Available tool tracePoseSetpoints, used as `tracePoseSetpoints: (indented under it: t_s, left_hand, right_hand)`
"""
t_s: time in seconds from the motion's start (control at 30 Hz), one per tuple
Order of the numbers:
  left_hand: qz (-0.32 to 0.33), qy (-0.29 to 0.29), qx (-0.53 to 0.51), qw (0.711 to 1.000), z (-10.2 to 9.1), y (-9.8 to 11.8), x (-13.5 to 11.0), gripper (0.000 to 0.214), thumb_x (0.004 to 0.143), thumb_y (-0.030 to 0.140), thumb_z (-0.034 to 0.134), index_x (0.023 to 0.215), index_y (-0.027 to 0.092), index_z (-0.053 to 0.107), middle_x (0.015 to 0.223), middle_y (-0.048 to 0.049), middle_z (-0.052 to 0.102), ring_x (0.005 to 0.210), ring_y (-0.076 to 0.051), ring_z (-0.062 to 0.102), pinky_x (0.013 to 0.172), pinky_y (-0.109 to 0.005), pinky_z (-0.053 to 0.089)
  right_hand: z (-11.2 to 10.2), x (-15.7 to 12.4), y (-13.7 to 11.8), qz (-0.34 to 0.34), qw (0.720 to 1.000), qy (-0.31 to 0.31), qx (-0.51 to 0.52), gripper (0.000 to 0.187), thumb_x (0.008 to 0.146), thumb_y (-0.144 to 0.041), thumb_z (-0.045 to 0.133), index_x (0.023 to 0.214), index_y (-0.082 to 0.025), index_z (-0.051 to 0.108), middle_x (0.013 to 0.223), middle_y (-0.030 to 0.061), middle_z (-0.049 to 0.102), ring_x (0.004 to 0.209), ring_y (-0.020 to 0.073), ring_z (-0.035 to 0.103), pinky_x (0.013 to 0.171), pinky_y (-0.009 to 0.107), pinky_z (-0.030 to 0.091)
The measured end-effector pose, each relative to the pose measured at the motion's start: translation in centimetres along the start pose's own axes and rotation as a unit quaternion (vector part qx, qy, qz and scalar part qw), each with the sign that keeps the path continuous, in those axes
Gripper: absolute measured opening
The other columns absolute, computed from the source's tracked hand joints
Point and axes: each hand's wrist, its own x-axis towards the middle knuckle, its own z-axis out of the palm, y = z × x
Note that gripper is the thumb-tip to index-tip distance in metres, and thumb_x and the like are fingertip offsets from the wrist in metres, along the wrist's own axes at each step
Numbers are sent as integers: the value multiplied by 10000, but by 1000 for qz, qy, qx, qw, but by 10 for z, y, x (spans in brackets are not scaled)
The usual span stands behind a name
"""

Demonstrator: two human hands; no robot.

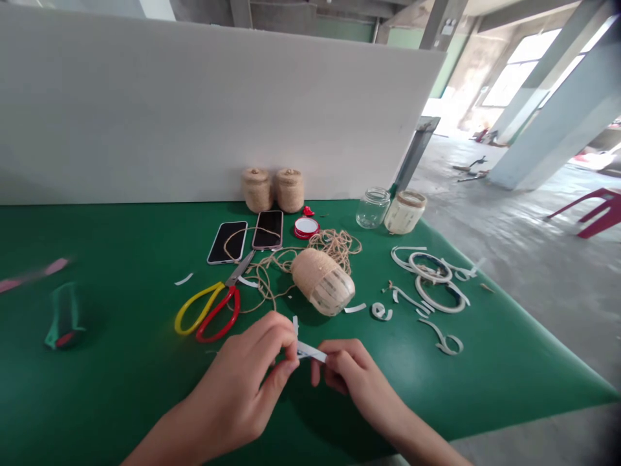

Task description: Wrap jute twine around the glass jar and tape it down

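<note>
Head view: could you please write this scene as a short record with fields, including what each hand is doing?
Left hand: pinching a white strip
Right hand: holding the same strip's other end
Just beyond hands: jar partly wrapped in twine, lying on its side
Left of jar: scissors, yellow and red handles
Back right: clear glass jar, upright
Surface: green table

White strip point(311, 351) between left hand point(252, 372) and right hand point(358, 372), green table point(126, 388) beneath
Beyond the left: yellow-and-red-handled scissors point(232, 281); beyond both: tan-wrapped jar point(317, 275).
</note>
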Motion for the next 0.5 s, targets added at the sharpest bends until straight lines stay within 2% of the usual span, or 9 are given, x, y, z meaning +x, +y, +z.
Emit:
tracePoseSetpoints:
  t_s: [0.1,0.2,0.37,0.5]
  left_hand:
    - [64,-12,69,995,3,4,-5,132,850,83,362,827,192,433,810,-32,491,665,-145,469,562,-255,355]
    - [107,6,112,988,9,8,-8,146,838,63,361,810,179,445,753,-31,485,606,-145,442,527,-264,326]
    - [125,23,131,983,13,14,-11,166,839,50,362,787,170,464,711,-22,483,600,-136,462,540,-252,365]
    - [107,16,131,985,11,24,-13,179,841,36,353,804,167,470,747,-24,515,683,-136,517,580,-229,407]
  right_hand:
    - [-1,4,1,-17,999,26,-30,277,759,-158,338,566,-161,536,490,-48,352,501,85,333,492,222,245]
    - [-2,7,0,-27,998,20,-46,263,749,-158,341,554,-161,517,515,-39,401,536,90,369,522,218,270]
    - [0,6,-1,-27,999,16,-32,255,743,-171,351,547,-161,515,520,-34,430,546,95,382,534,216,284]
    - [-1,-2,0,0,1000,17,19,247,745,-193,366,562,-160,528,525,-35,428,543,93,361,519,215,275]
